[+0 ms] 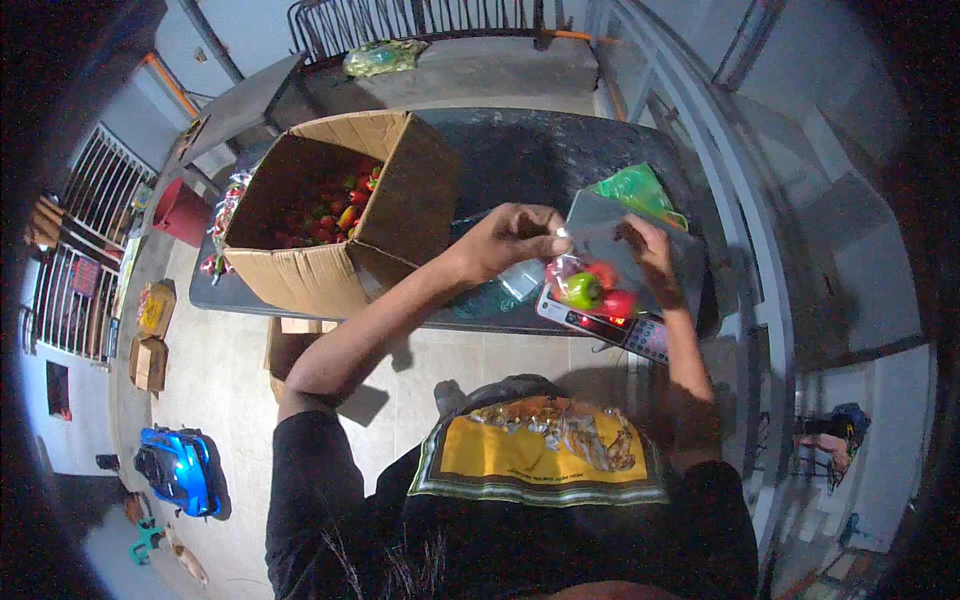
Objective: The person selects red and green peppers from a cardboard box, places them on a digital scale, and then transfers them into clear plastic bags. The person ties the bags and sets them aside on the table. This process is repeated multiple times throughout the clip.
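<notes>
My left hand [525, 236] pinches the upper edge of a clear plastic bag [564, 259]. Red and green peppers [583, 290] lie inside it. My right hand [651, 251] is at the other side of the bag, fingers curled; whether it grips the film is unclear. The bag is over a digital scale [649, 337] with a lit red display and a keypad. To the left, an open cardboard box [300, 274] holds many small red peppers [352, 210], with some yellow, orange and green. Another clear plastic piece [523, 279] lies on the table beside the scale.
The dark table [510, 142] carries a green plastic bag [637, 189] behind the scale and bagged peppers [225, 214] left of the box. A metal frame [724, 172] runs close on the right. A red bucket [180, 212] and a blue ride-on toy car [176, 471] stand at left.
</notes>
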Action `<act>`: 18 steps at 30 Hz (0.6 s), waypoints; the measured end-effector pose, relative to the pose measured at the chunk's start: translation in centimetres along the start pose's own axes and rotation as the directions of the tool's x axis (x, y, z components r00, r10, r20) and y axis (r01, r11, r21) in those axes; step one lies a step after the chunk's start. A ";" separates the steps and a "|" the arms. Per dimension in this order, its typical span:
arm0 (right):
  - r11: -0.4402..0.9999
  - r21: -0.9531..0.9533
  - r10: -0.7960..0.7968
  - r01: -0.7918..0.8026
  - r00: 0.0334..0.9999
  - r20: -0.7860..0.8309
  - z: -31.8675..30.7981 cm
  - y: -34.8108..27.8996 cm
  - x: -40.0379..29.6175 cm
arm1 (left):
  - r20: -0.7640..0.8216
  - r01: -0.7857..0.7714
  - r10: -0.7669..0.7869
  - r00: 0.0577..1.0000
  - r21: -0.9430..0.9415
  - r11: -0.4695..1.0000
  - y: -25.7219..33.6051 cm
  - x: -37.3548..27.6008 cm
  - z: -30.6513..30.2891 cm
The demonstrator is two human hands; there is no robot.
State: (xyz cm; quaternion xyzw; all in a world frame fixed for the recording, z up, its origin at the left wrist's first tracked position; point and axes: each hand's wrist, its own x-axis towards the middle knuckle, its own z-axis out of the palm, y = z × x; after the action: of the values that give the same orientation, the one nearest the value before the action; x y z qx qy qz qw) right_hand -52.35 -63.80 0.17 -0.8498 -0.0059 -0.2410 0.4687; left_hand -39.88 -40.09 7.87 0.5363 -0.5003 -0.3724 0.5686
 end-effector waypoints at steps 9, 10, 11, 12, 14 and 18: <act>0.943 0.310 0.168 -0.119 0.976 -0.137 16.0 -2.7 0.8 | -0.562 -0.058 0.235 0.793 0.314 0.948 -1.9 2.2 -5.2; 0.963 0.224 0.172 -0.148 0.981 -0.094 15.4 -4.2 0.8 | -0.548 -0.040 0.339 0.765 0.484 0.874 -3.5 1.3 -6.5; 0.976 0.129 0.186 -0.177 0.981 -0.059 15.0 -5.0 0.7 | -0.600 -0.033 0.312 0.736 0.429 0.903 -4.6 0.8 -6.9; 0.991 0.098 0.102 -0.093 0.990 -0.093 14.6 -5.3 0.6 | -0.648 -0.035 0.282 0.708 0.366 0.930 -4.9 0.7 -6.7; 0.997 0.026 -0.067 0.072 0.986 -0.153 14.1 -5.5 0.4 | -0.668 0.088 0.291 0.685 0.472 0.877 -5.5 0.0 -6.6; 0.979 -0.205 -0.003 -0.006 0.999 -0.043 12.6 -5.3 -0.1 | -0.690 0.212 0.327 0.646 0.573 0.792 -7.3 -0.1 -5.7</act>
State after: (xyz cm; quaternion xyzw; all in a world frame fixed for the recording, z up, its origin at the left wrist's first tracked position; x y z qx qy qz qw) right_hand -48.56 -50.74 -1.27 -0.8884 0.0298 -0.2580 0.3786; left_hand -33.59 -39.74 1.14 0.7768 -0.3236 0.0890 0.5328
